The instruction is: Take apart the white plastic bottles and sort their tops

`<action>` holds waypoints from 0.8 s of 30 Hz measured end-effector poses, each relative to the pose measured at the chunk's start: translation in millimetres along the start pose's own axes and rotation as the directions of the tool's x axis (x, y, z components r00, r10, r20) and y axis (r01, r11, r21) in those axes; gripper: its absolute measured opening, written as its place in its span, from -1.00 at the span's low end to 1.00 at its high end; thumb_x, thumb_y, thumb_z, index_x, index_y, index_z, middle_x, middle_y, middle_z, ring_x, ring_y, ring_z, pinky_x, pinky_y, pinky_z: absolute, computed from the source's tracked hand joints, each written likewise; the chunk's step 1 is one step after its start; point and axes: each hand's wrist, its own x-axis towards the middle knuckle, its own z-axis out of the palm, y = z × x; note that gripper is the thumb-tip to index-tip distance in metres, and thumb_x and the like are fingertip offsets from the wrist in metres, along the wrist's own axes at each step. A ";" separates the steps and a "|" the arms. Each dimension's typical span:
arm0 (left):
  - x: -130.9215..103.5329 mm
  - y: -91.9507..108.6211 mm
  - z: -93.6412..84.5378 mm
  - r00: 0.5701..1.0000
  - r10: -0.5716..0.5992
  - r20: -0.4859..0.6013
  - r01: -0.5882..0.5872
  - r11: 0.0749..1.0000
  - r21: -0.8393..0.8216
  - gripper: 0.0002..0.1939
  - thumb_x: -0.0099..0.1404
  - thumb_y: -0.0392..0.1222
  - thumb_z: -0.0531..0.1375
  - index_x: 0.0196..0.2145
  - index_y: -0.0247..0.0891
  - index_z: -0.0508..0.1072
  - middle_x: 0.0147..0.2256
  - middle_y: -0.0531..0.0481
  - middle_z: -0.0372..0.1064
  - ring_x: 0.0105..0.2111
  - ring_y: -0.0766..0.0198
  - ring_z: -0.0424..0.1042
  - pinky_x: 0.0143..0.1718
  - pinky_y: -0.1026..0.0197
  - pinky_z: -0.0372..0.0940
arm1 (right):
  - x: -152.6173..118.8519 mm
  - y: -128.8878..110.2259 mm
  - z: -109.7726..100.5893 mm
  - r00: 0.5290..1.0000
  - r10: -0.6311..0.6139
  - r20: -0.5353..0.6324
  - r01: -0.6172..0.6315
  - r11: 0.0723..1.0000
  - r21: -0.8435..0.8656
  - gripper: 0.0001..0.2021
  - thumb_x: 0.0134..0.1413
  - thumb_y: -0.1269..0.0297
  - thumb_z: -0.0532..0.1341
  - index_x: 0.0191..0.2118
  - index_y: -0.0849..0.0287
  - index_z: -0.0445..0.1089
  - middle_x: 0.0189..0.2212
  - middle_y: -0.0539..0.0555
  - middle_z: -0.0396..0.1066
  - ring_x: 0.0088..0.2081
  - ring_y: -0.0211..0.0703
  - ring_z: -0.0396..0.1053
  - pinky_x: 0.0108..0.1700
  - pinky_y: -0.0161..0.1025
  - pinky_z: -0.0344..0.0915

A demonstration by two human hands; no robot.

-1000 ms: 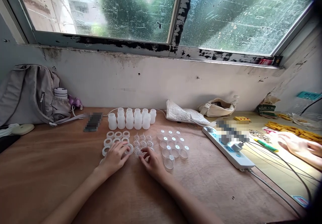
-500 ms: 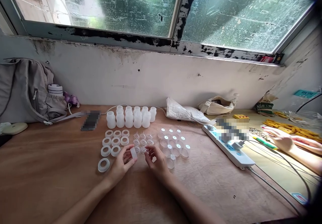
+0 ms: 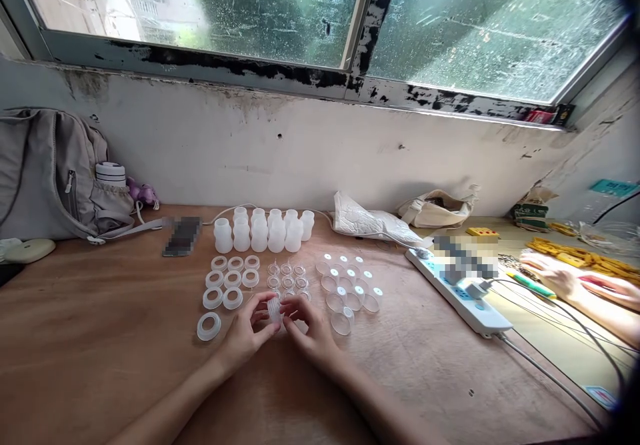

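Observation:
My left hand (image 3: 244, 333) pinches a translucent ribbed screw ring (image 3: 274, 309), tilted up on its edge. Close against its right side, my right hand (image 3: 314, 333) has its fingers pinched; whatever they hold is hidden. Left of the hands lie several frosted screw rings (image 3: 209, 326) in rows. Just beyond my fingers are small clear round parts (image 3: 287, 283) in rows, the nearest partly covered by the hands. Clear domed covers (image 3: 341, 323) with small white discs lie to the right. Frosted white bottles (image 3: 276, 237) stand upright at the back.
A power strip (image 3: 457, 295) with plugs and cables lies at right. Behind are a white padded packet (image 3: 370, 221) and a beige pouch (image 3: 440, 210). A phone (image 3: 183, 237) and grey backpack (image 3: 45, 171) are at left. Another person's hand (image 3: 560, 278) rests far right.
My right hand has moved left and nearer from the small clear parts to the ring. My left hand has brought the ring slightly right, so both hands now meet.

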 end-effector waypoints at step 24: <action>-3.3 13.5 0.8 0.994 0.102 -0.047 -0.085 0.959 0.272 -0.55 0.04 -0.32 0.17 -0.07 -0.17 0.26 -0.07 -0.05 0.27 -0.05 0.14 0.25 -0.01 0.08 0.15 | 4.4 13.7 6.0 0.931 0.329 0.159 -0.365 0.807 0.464 -0.71 -0.06 0.14 0.18 -0.23 0.20 0.25 -0.58 -0.09 0.26 -0.67 -0.40 0.22 -0.66 -0.43 0.19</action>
